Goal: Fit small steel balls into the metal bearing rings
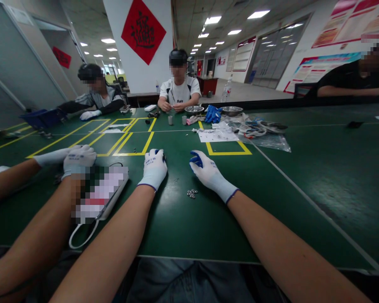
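My left hand [153, 167], in a white glove with blue fingertips, rests on the green table with its fingers curled under; whatever they may hold is hidden. To the right, my right hand [210, 170] wears a matching glove. Its fingers are loosely bent and apart, and nothing shows in them. Between my wrists, nearer to me, lies a small cluster of metal nuts [192, 194], touched by neither hand.
A neighbour's gloved hands [79, 160] are at the left, beside a white power bank-like device [115, 198] with a cord loop. Ahead lie yellow tape outlines [229, 153], a plastic bag [271, 141], blue gloves [213, 114] and metal bowls [194, 109]. Co-workers sit across the table.
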`<state>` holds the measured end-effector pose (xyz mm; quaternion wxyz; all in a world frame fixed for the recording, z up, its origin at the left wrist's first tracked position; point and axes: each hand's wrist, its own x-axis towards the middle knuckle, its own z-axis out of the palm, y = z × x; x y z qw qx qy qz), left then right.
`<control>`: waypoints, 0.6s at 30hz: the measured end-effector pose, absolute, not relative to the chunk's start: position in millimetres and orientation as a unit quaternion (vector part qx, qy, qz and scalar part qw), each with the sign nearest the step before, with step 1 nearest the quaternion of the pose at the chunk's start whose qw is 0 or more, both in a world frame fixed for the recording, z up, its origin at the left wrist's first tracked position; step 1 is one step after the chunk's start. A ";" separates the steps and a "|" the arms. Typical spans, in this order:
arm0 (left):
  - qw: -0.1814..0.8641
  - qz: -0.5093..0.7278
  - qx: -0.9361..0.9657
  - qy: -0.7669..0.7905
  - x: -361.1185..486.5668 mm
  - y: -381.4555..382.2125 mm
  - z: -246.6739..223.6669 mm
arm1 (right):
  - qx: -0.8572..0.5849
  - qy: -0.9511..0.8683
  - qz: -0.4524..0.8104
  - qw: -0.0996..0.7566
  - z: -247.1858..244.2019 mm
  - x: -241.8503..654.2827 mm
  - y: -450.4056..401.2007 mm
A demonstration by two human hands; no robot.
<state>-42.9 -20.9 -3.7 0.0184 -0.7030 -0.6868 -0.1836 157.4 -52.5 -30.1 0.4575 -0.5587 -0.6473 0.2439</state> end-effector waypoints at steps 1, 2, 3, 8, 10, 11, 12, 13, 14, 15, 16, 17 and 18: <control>0.017 -0.188 -0.704 -0.685 -43.5 -20.3 -4.7 | -0.560 -0.648 0.242 0.456 -29.4 157.2 -52.8; 0.017 -0.193 -0.704 -0.683 -44.1 -19.7 -5.7 | -0.561 -0.649 0.241 0.455 -28.7 157.0 -53.2; 0.016 -0.197 -0.705 -0.681 -44.6 -19.3 -6.7 | -0.561 -0.649 0.241 0.454 -27.9 156.8 -53.7; 0.012 -0.211 -0.704 -0.678 -45.4 -18.9 -8.0 | -0.566 -0.648 0.253 0.443 -24.0 156.8 -56.8; 0.014 -0.209 -0.706 -0.676 -44.8 -18.7 -6.5 | -0.564 -0.651 0.253 0.440 -23.4 156.6 -57.4; 0.015 -0.211 -0.710 -0.672 -44.1 -18.6 -5.5 | -0.562 -0.654 0.252 0.438 -23.4 156.5 -57.6; 0.014 -0.219 -0.715 -0.664 -43.0 -18.8 -4.4 | -0.561 -0.657 0.251 0.436 -23.7 156.3 -57.7; 0.008 -0.237 -0.721 -0.652 -41.5 -19.3 -3.4 | -0.560 -0.661 0.249 0.434 -24.1 156.2 -57.7; -0.004 -0.265 -0.727 -0.634 -39.3 -20.5 -2.4 | -0.558 -0.664 0.248 0.432 -24.5 156.0 -57.8; -0.024 -0.300 -0.733 -0.610 -36.5 -22.4 -1.6 | -0.556 -0.666 0.248 0.431 -24.8 155.9 -58.0; -0.050 -0.339 -0.737 -0.582 -33.1 -25.3 -1.1 | -0.554 -0.667 0.248 0.432 -24.9 155.9 -58.4; -0.080 -0.374 -0.741 -0.553 -29.1 -29.2 -0.7 | -0.550 -0.668 0.249 0.435 -24.9 155.9 -58.8; -0.111 -0.403 -0.743 -0.522 -24.6 -33.7 -0.6 | -0.544 -0.670 0.250 0.439 -24.6 156.1 -59.4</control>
